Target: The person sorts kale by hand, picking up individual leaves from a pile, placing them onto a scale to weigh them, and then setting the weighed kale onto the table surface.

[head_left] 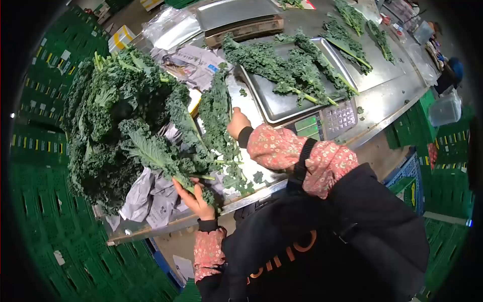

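My left hand (197, 202) is at the table's near edge, its fingers and thumb around the lower part of a curly kale leaf (160, 153). Farther up, my right hand (237, 124) is closed at the right edge of another long kale leaf (216, 108); its fingertips are partly hidden. To the left of both hands rises a large heap of kale (115, 105) on crumpled printed paper (151, 199). Small torn bits of kale (258, 176) lie on the metal table by my hands.
Several kale leaves lie across a metal tray (274, 115) on a digital scale (341, 120). More kale leaves (347, 45) lie on the table behind it. Another metal weighing platform (236, 14) stands at the back. Green crates (37, 166) are stacked at left and right.
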`<act>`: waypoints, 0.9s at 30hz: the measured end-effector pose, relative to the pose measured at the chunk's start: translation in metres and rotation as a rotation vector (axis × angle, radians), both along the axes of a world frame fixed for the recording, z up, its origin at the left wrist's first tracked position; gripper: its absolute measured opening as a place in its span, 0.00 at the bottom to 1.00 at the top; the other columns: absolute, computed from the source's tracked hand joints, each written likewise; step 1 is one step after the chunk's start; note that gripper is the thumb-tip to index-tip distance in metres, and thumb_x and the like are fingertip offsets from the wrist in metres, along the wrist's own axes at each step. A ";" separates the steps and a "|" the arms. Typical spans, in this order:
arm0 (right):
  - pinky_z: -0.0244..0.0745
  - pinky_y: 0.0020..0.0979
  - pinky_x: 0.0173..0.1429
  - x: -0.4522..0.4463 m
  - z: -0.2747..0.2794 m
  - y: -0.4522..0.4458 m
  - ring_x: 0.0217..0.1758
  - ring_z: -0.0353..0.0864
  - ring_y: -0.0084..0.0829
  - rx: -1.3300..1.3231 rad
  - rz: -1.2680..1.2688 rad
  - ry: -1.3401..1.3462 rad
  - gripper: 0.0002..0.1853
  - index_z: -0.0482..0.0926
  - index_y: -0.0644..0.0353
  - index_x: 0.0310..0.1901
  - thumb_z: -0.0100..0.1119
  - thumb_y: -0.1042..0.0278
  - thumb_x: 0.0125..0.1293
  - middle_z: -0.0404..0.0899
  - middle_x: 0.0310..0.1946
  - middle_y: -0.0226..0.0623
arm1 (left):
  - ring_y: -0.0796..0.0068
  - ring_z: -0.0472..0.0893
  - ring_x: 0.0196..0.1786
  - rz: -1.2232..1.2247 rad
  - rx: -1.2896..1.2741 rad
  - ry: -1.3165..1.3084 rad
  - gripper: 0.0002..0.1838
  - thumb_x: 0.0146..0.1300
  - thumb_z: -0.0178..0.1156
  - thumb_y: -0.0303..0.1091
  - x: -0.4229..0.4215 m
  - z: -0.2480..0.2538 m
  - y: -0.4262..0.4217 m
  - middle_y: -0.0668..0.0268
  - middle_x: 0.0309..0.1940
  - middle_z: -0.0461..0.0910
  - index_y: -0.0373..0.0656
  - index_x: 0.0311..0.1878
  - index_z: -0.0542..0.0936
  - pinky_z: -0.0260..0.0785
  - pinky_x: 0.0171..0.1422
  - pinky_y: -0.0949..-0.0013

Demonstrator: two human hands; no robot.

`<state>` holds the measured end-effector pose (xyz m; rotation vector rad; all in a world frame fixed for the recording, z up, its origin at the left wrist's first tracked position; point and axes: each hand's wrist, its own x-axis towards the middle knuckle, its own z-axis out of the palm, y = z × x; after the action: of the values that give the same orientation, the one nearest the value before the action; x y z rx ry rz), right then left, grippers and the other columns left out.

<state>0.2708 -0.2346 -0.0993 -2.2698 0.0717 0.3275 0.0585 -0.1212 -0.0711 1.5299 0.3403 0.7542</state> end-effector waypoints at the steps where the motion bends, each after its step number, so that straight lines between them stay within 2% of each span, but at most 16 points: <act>1: 0.71 0.47 0.50 0.000 -0.003 -0.001 0.46 0.75 0.55 0.055 0.020 -0.073 0.24 0.63 0.68 0.51 0.56 0.75 0.51 0.72 0.44 0.57 | 0.77 0.69 0.40 0.003 0.004 -0.002 0.33 0.64 0.49 0.27 0.002 0.002 -0.001 0.64 0.46 0.71 0.41 0.71 0.50 0.64 0.47 0.74; 3: 0.70 0.47 0.50 0.002 -0.001 -0.004 0.47 0.74 0.55 0.154 0.004 -0.236 0.24 0.63 0.66 0.53 0.54 0.76 0.53 0.68 0.47 0.57 | 0.76 0.69 0.42 -0.014 0.006 0.014 0.34 0.65 0.49 0.30 0.004 0.005 0.000 0.63 0.47 0.71 0.39 0.71 0.46 0.64 0.49 0.73; 5: 0.68 0.46 0.53 -0.001 0.021 -0.011 0.53 0.70 0.53 0.148 0.084 -0.457 0.26 0.63 0.64 0.56 0.53 0.79 0.52 0.64 0.52 0.55 | 0.76 0.69 0.40 -0.008 0.001 -0.005 0.34 0.65 0.49 0.30 0.008 0.009 -0.001 0.62 0.47 0.71 0.39 0.71 0.45 0.64 0.48 0.73; 7: 0.65 0.41 0.57 -0.005 0.033 -0.011 0.56 0.65 0.50 -0.037 0.173 -0.905 0.28 0.65 0.63 0.56 0.53 0.82 0.50 0.63 0.54 0.53 | 0.76 0.69 0.38 -0.006 -0.025 -0.042 0.34 0.65 0.48 0.30 0.013 0.012 -0.003 0.61 0.48 0.72 0.38 0.71 0.45 0.64 0.48 0.73; 8: 0.63 0.42 0.59 -0.011 0.040 -0.013 0.57 0.64 0.50 -0.064 0.256 -0.918 0.29 0.65 0.63 0.57 0.55 0.82 0.49 0.64 0.53 0.52 | 0.77 0.69 0.38 -0.001 -0.030 -0.059 0.34 0.65 0.48 0.30 0.015 0.011 -0.003 0.61 0.47 0.72 0.37 0.71 0.45 0.64 0.47 0.73; 9: 0.66 0.42 0.57 -0.011 0.042 -0.016 0.56 0.67 0.49 0.018 0.442 -0.821 0.28 0.64 0.63 0.58 0.55 0.77 0.53 0.68 0.51 0.55 | 0.76 0.69 0.37 0.004 0.001 -0.053 0.34 0.65 0.48 0.30 0.016 0.015 -0.003 0.61 0.47 0.72 0.37 0.71 0.45 0.64 0.47 0.73; 11: 0.72 0.44 0.46 -0.027 0.042 -0.010 0.46 0.75 0.46 -0.064 0.600 -0.493 0.28 0.62 0.63 0.58 0.56 0.68 0.56 0.76 0.39 0.51 | 0.76 0.69 0.37 0.003 0.048 -0.059 0.34 0.66 0.47 0.30 0.017 0.015 -0.002 0.60 0.46 0.72 0.36 0.70 0.45 0.64 0.47 0.73; 12: 0.74 0.44 0.40 -0.035 0.040 -0.007 0.35 0.79 0.47 -0.220 0.629 -0.362 0.35 0.55 0.64 0.62 0.57 0.57 0.57 0.78 0.31 0.49 | 0.76 0.69 0.37 -0.005 0.060 -0.053 0.33 0.66 0.47 0.31 0.017 0.015 -0.001 0.60 0.46 0.73 0.36 0.70 0.45 0.65 0.46 0.74; 13: 0.74 0.44 0.39 -0.042 0.043 -0.006 0.32 0.79 0.48 -0.313 0.711 -0.166 0.42 0.46 0.66 0.66 0.57 0.56 0.57 0.78 0.31 0.50 | 0.76 0.69 0.37 0.001 0.065 -0.053 0.33 0.66 0.47 0.31 0.015 0.015 -0.001 0.60 0.46 0.73 0.36 0.70 0.45 0.65 0.46 0.74; 16: 0.73 0.44 0.38 -0.046 0.012 -0.006 0.33 0.79 0.49 -0.237 0.712 -0.177 0.47 0.34 0.67 0.69 0.55 0.64 0.55 0.78 0.29 0.52 | 0.76 0.71 0.37 0.017 0.077 -0.056 0.33 0.67 0.46 0.33 0.010 0.015 0.002 0.60 0.45 0.73 0.36 0.70 0.45 0.65 0.45 0.73; 20: 0.71 0.46 0.36 -0.039 0.009 -0.013 0.29 0.76 0.53 -0.052 0.778 -0.256 0.46 0.35 0.64 0.68 0.56 0.63 0.57 0.77 0.30 0.55 | 0.77 0.71 0.37 0.048 0.009 -0.049 0.34 0.68 0.45 0.38 0.003 0.005 0.004 0.60 0.44 0.74 0.35 0.70 0.43 0.65 0.43 0.74; 21: 0.72 0.45 0.37 -0.040 0.016 -0.015 0.33 0.76 0.50 -0.186 0.810 -0.340 0.39 0.49 0.60 0.67 0.57 0.61 0.58 0.76 0.32 0.51 | 0.77 0.71 0.36 0.030 -0.013 -0.068 0.33 0.68 0.44 0.38 0.004 0.007 0.004 0.59 0.43 0.74 0.34 0.70 0.44 0.64 0.43 0.74; 23: 0.72 0.43 0.38 -0.047 0.032 -0.021 0.38 0.74 0.46 -0.298 0.812 -0.634 0.28 0.66 0.59 0.59 0.58 0.57 0.59 0.73 0.33 0.46 | 0.75 0.72 0.38 0.033 0.041 0.050 0.32 0.68 0.43 0.38 -0.001 -0.009 0.011 0.59 0.44 0.73 0.34 0.70 0.46 0.65 0.44 0.72; 24: 0.72 0.40 0.40 -0.051 0.046 -0.021 0.42 0.72 0.43 -0.259 0.789 -0.659 0.21 0.75 0.59 0.49 0.58 0.54 0.58 0.71 0.33 0.42 | 0.76 0.72 0.39 0.067 0.100 0.181 0.31 0.68 0.43 0.38 -0.002 -0.005 0.011 0.59 0.44 0.72 0.33 0.69 0.49 0.66 0.47 0.72; 25: 0.70 0.39 0.44 -0.054 0.055 -0.022 0.41 0.72 0.42 -0.172 0.797 -0.723 0.20 0.75 0.58 0.48 0.60 0.57 0.56 0.72 0.33 0.40 | 0.76 0.72 0.39 0.037 0.094 0.173 0.31 0.68 0.43 0.38 0.003 -0.004 0.008 0.59 0.44 0.72 0.33 0.69 0.49 0.66 0.47 0.72; 27: 0.66 0.39 0.49 -0.053 0.077 -0.029 0.43 0.70 0.41 -0.055 0.851 -0.865 0.19 0.76 0.57 0.48 0.61 0.60 0.55 0.72 0.35 0.40 | 0.76 0.72 0.40 -0.010 -0.088 -0.076 0.29 0.68 0.42 0.38 0.024 -0.002 -0.005 0.59 0.44 0.72 0.32 0.67 0.51 0.66 0.47 0.71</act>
<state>0.2180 -0.2640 -0.0227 -2.1935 -1.3476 -0.2581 0.0821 -0.1257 -0.0733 1.4151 0.3055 0.7776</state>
